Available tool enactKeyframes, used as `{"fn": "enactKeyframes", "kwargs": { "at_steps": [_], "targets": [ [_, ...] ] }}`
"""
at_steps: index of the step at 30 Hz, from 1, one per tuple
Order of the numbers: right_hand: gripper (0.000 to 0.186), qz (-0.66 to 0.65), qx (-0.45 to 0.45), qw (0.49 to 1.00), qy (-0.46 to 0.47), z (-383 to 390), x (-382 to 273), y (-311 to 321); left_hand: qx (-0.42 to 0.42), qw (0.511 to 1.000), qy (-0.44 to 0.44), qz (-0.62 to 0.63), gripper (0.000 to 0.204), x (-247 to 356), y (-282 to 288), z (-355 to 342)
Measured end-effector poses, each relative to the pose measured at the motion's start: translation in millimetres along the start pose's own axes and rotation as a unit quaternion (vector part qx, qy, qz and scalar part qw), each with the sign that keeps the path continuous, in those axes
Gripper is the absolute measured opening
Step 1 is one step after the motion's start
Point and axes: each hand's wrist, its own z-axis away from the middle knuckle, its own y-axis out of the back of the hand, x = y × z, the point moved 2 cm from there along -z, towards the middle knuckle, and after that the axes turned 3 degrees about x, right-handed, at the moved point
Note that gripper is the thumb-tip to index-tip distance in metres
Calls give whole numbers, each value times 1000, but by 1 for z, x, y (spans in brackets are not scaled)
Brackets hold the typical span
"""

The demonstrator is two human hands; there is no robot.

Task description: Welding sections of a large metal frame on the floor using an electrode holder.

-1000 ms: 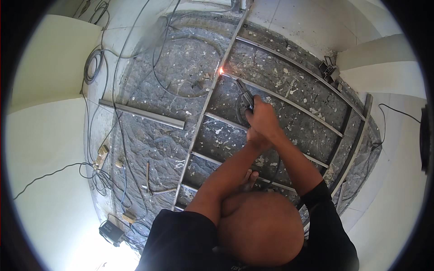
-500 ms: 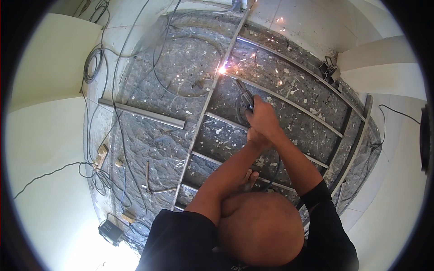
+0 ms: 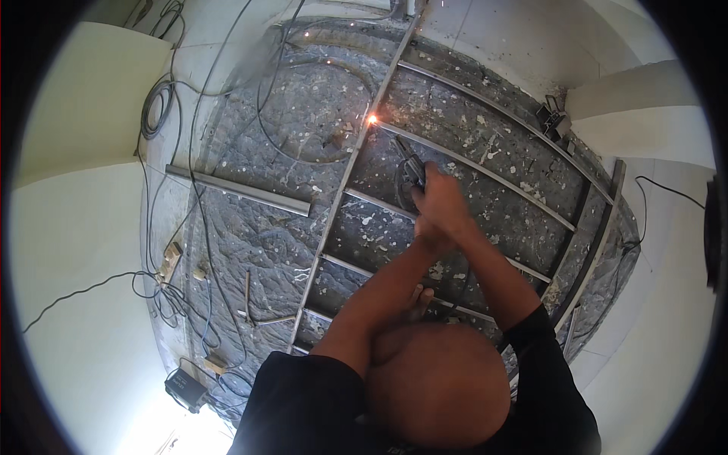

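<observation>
Heating at one joint [image 3: 371, 119] of the metal frame [image 3: 334, 220]: the orange-red glow sits where the second crossbar [image 3: 493, 178] from the frame's far end meets its left rail. Frame lies flat on the rough, paint-spotted floor, in front of the person. The electrode holder [image 3: 412, 165] is inside the frame, just below that crossbar, pointed at the glow. Right hand [image 3: 442, 199] has its fingers wrapped around the holder, closed, no gap visible. Left hand [image 3: 431, 230] is just under the right wrist, mostly hidden; can't tell how far its fingers are open or if they hold anything.

Progress, judged: layout looks complete, crossbars all set in the frame and reaching the left rail; this joint appears mid-weld, not finished. Whether the other joints are fully welded can't be told at this size, so the amount left is unclear.

Outward: a loose bar [image 3: 243, 191] lies left of the frame, apart from it. Thin rods [image 3: 248, 296] lie nearer the person, also left of the frame. Farther left, a coiled cable [image 3: 144, 117]; near-left, a black box [image 3: 186, 390].
</observation>
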Motion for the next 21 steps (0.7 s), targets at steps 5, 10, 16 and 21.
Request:
{"fn": "enactKeyframes", "kwargs": {
  "at_steps": [5, 10, 16, 21],
  "targets": [
    [35, -7, -2, 1000, 6, 1, -1, 0, -25, 999, -11, -22, 51, 4, 12, 3],
    [33, -6, 0, 1000, 10, 0, 1, 0, -21, 999, -16, -42, 49, 6, 10, 1],
    [32, 10, -5, 1000, 10, -1, -6, 3, -24, 999, 20, 12, 48, 1, 1, -1],
    [33, 3, 0, 1000, 17, -2, -5, 1, 86, 990, -4, -115, 46, -1, -2, 1]
  ]
}}
